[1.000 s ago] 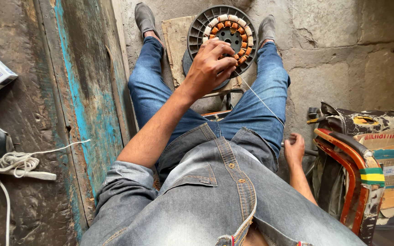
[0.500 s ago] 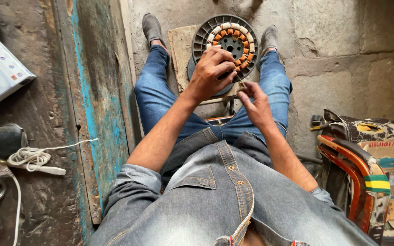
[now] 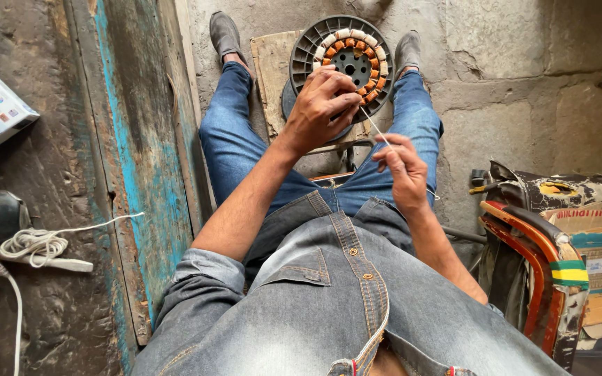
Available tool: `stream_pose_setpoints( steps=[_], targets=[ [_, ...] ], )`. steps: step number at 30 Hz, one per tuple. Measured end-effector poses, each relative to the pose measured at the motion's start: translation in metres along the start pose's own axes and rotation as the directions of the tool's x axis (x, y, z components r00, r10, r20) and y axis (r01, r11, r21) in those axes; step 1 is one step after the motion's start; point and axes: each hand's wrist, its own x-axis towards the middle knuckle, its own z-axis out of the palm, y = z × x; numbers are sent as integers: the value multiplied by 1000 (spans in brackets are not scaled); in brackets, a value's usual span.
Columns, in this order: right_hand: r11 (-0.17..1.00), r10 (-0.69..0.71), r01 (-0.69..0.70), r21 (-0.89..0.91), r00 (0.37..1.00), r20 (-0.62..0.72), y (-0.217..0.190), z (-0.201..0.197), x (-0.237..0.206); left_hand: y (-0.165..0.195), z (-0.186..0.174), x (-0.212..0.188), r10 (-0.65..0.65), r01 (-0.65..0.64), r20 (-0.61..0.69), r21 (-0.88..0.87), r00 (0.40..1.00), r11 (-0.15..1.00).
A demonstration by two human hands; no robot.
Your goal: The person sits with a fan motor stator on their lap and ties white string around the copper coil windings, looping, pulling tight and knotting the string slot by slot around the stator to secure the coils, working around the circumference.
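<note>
Between your knees, your left hand [image 3: 322, 104] curls its fingers [image 3: 339, 82] closed against the round stator [image 3: 346, 59] with copper coils, while your right hand [image 3: 404, 170] pinches the thin wire [image 3: 376, 129] running taut from it.

A coiled white cord [image 3: 33, 245] lies at nine o'clock beside a blue-painted wooden plank [image 3: 134, 174]; torn cardboard boxes [image 3: 597, 257] sit at three o'clock
</note>
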Motion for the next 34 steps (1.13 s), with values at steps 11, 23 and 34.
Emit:
stream_pose_setpoints(
  steps=[11,23,34],
  targets=[
    [714,271,-331,617,943,192,4,21,23,-5,6,-1,-44,44,-4,16,999,999],
    [561,406,-409,720,893,192,41,0,37,1,1,4,-25,25,24,-1,999,1000],
    [596,404,-418,686,894,194,46,4,31,-3,12,-4,-82,82,18,28,996,996]
  ],
)
